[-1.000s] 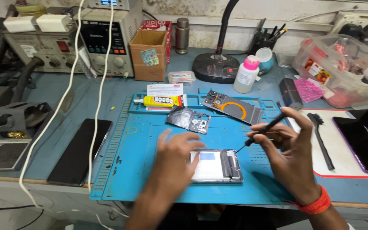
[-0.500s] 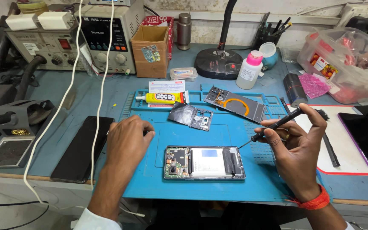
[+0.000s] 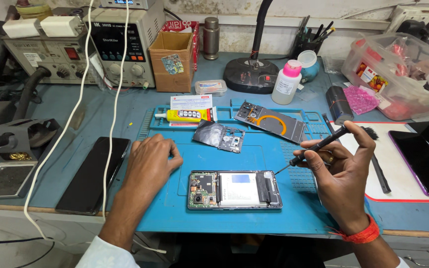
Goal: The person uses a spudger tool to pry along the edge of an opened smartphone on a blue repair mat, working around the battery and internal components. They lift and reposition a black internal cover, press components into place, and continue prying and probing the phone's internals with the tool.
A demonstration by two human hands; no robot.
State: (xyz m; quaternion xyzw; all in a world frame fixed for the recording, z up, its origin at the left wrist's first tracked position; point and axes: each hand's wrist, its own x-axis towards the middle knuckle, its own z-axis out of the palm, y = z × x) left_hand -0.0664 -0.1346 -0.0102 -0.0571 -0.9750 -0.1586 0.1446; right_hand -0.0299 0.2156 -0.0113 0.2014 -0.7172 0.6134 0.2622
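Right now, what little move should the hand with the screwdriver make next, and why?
Probably lower the screwdriver tip a little, onto the right end of the opened phone. The right hand holds the tip just above and beside that end, not touching. The left hand rests on the blue mat, off the phone, so it might first steady it.

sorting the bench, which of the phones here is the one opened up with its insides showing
The opened phone on the blue mat between both hands, battery and circuit board exposed. The black phone at left and purple-edged phone at right are closed.
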